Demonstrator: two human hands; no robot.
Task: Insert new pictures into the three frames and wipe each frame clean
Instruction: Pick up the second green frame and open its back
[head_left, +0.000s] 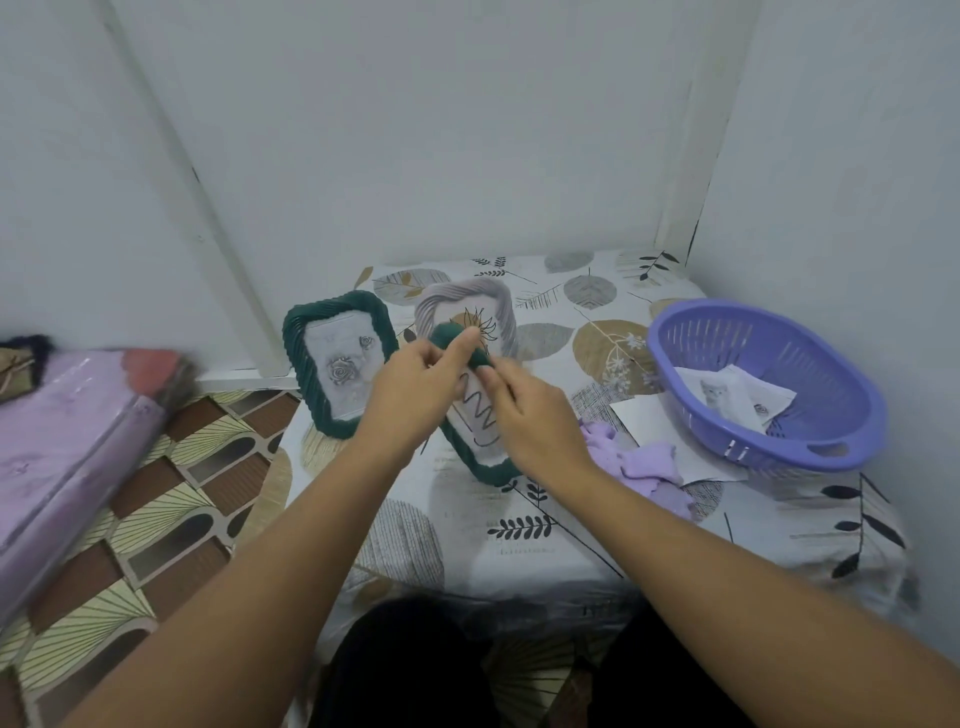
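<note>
Both hands hold the third green frame (470, 447) tilted between them above the worktop (519, 525): left hand (415, 384) grips its top edge, right hand (524, 410) pinches the picture, presumably seating it. Beyond the hands stand two filled frames, green (337, 358) and grey (467, 312); the purple cloth (639, 462) lies beside the right wrist, ready for wiping.

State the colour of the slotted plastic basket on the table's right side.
The slotted plastic basket is purple; the head view shows it.

Both bare forearms are stretched forward and converge. The left hand (410, 384) is held with fingers curled and thumb raised; the right hand (530, 410) is curled just beside it, knuckles up.
</note>
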